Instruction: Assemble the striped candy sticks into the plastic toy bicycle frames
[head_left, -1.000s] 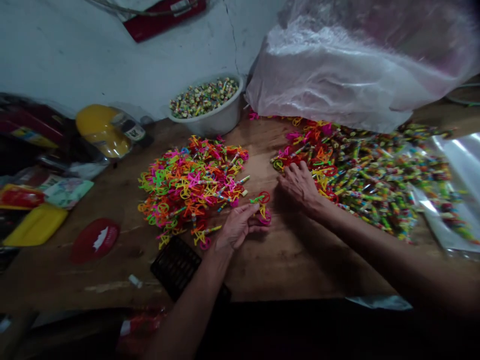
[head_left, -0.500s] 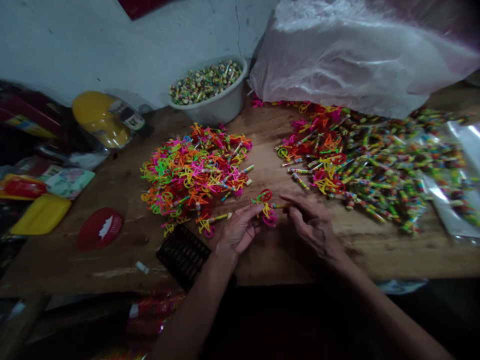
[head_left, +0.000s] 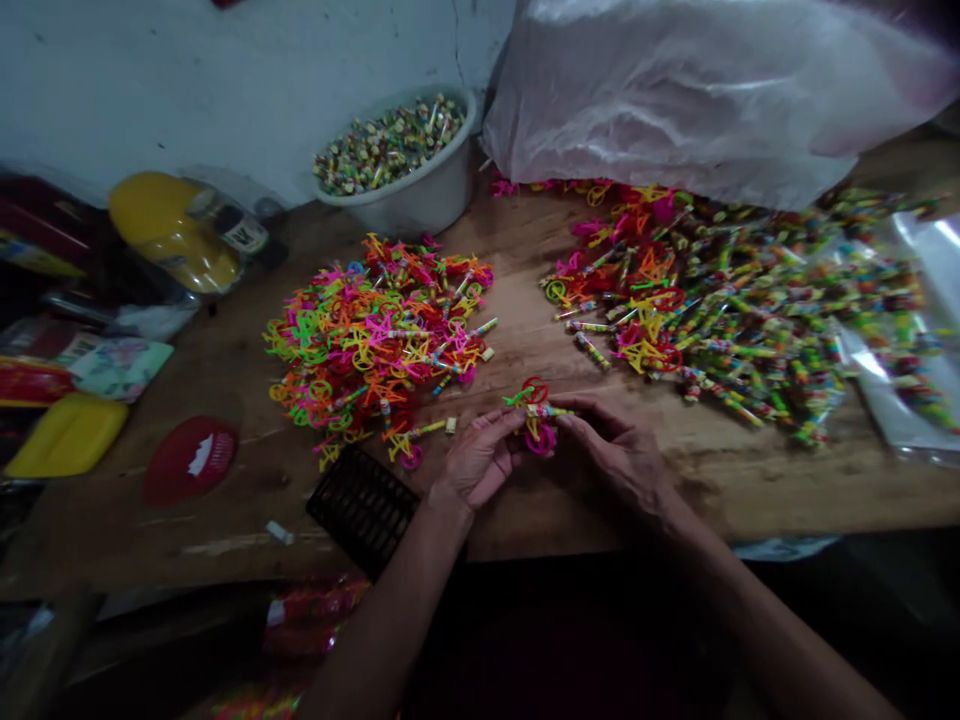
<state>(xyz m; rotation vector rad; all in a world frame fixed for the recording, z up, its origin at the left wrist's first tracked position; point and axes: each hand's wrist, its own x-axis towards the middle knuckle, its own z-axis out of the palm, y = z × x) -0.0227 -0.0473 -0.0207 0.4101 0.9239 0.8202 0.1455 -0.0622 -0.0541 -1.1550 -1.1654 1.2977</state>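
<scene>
Near the front of the wooden table, my left hand [head_left: 486, 455] pinches a small plastic toy [head_left: 538, 432] with red, green, yellow and pink parts. A thin yellow patterned tube [head_left: 556, 411] sticks out of the toy to the right, and the fingertips of my right hand [head_left: 619, 450] are closed on its end. Left of the hands lies a heap of bright plastic toys with tubes [head_left: 382, 340]. To the right spreads a larger pile of patterned tubes [head_left: 750, 330], with coloured toys at its left side.
A white basin [head_left: 427, 200] full of short tubes stands by the wall. A big translucent bag [head_left: 675, 100] rests behind the right pile. A black slotted basket [head_left: 364, 510], a red fan-shaped piece [head_left: 190, 460] and a yellow item [head_left: 69, 438] lie at the left.
My right hand has closed on the end of the tube, its thumb now against it. The view has shifted slightly, so the table's contents appear a little further left and higher.
</scene>
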